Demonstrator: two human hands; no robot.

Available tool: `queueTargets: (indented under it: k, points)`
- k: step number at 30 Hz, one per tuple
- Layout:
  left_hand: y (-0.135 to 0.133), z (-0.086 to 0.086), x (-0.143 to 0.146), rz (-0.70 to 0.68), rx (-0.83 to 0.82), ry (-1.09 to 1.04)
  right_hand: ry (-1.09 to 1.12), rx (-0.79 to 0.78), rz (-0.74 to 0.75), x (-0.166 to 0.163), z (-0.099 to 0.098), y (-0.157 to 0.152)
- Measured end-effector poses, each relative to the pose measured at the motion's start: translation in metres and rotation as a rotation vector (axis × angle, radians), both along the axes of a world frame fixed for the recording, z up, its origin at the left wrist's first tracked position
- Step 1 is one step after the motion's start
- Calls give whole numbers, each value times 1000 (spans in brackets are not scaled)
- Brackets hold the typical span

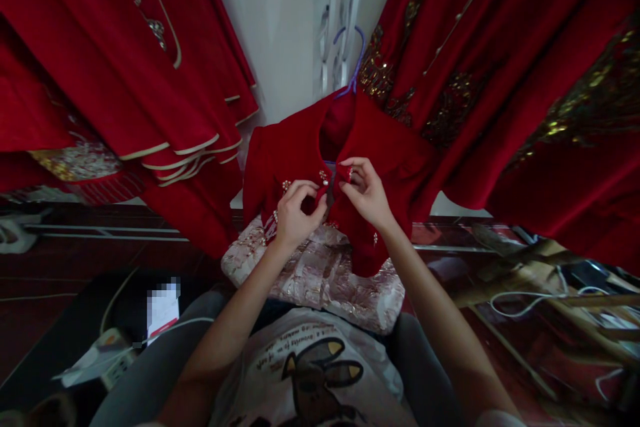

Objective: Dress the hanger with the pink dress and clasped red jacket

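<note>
A small dark red velvet jacket (295,147) hangs on a purple hanger (351,53) in front of me, with pearl and bead trim along its front opening. My left hand (296,215) pinches the left front edge near the beads. My right hand (363,192) grips the right front edge close to the collar. Both hands meet at the jacket's front closure. A pale pink brocade skirt (325,280) lies under the jacket, over my lap.
Long red embroidered garments hang at the left (125,80) and right (525,80). A white wall panel (280,13) stands behind. A power strip and paper (125,347) lie at the lower left, and white cables (530,303) trail at the right.
</note>
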State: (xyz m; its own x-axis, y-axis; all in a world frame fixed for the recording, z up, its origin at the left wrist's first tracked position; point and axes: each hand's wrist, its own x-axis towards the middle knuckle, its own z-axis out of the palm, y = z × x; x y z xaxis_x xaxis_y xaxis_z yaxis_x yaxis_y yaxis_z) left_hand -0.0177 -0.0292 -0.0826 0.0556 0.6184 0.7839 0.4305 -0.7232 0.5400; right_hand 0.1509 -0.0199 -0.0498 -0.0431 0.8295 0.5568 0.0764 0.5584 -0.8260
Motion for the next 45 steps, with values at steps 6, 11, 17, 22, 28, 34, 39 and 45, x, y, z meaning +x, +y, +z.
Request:
queueTargets:
  k: [6,11,17,22,28,34,39,45]
  points:
    - [11,20,20,-224,-272,-352,-54,44,-14,-3,-1,-11]
    - [11,18,18,-333,-395,-467,-59,84,-82,-2,-5,-10]
    - [9,16,8,-415,-529,-547,-81,73,-102,-2,-10,-7]
    - [13,23,7,-462,-579,-468,-121,97,-137,-1,-5,-10]
    - [12,35,11,-373,-452,-275,-215,126,-215,-1,0,-15]
    - [13,38,18,-229,-326,-193,-213,154,-237,-1,2,-22]
    - [12,41,21,-141,-267,-93,-174,147,-253,-1,1,-21]
    - [11,52,20,-83,-93,82,-46,123,-227,-1,-1,-10]
